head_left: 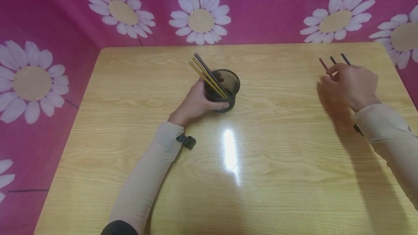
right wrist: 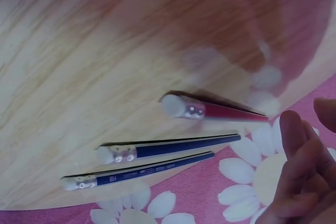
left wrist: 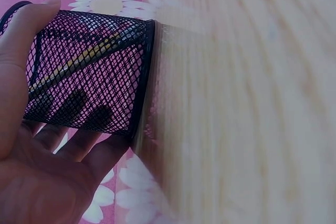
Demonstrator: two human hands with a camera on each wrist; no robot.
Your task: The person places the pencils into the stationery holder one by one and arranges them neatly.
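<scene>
My left hand point(head_left: 196, 100) grips a black mesh pencil cup point(head_left: 233, 99) from its left side, thumb across the near side and fingers behind. Inside it, yellow pencils point(head_left: 204, 73) and a dark pencil point(head_left: 204, 62) lean left. In the left wrist view the mesh cup point(left wrist: 94, 72) stands with its base at the table. At the right, my right hand point(head_left: 352, 84) hovers over a red pencil point(right wrist: 231, 114) and two blue pencils point(right wrist: 186, 144) lying apart on the table. The right wrist view shows thumb and fingers point(right wrist: 296, 135) parted, beyond the red pencil, with nothing between them.
A wood-grain table point(head_left: 277, 162) spreads under both hands. Behind it and at the left hangs pink cloth point(head_left: 261, 10) with big white daisies. Light glares point(head_left: 230, 151) off the tabletop near the cup. Small black devices point(head_left: 187, 140) are strapped at the wrists.
</scene>
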